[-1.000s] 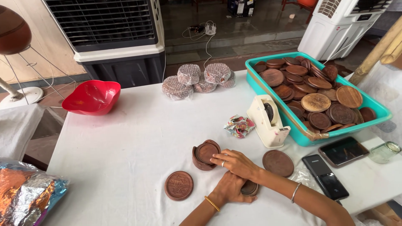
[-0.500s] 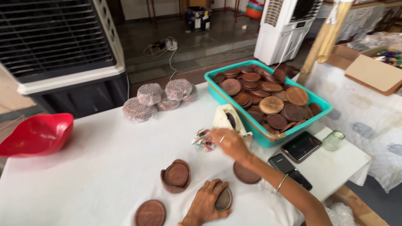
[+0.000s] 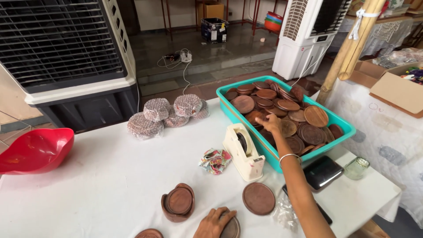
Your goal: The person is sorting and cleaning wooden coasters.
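While the head camera looks down over a white-covered table (image 3: 97, 185), the right hand (image 3: 269, 123) reaches out over the teal tray (image 3: 341, 123) at the far right of the table, fingers loosely spread and curled down onto the heap of round wooden coasters (image 3: 286, 115) that fills it; whether it has closed on one of them cannot be told. A silver bangle (image 3: 288, 156) circles that wrist. The left hand (image 3: 213, 222) lies low at the near edge, palm down and fingers open, pressing flat on a wooden disc (image 3: 232, 228) that shows from under it. Just to its left stands a brown coaster holder (image 3: 177, 202) with coasters stacked in it, and another loose disc (image 3: 258, 198) lies flat just to the right. A cream tape dispenser (image 3: 243, 152) sits against the near wall of the tray, with a small colourful wrapped packet (image 3: 215, 160) beside it. Wrapped coaster bundles (image 3: 165, 113) cluster at the table's far edge, and a red bowl (image 3: 33, 150) sits at the left. A dark phone (image 3: 323, 172) and a small glass jar (image 3: 356, 168) rest near the right corner.
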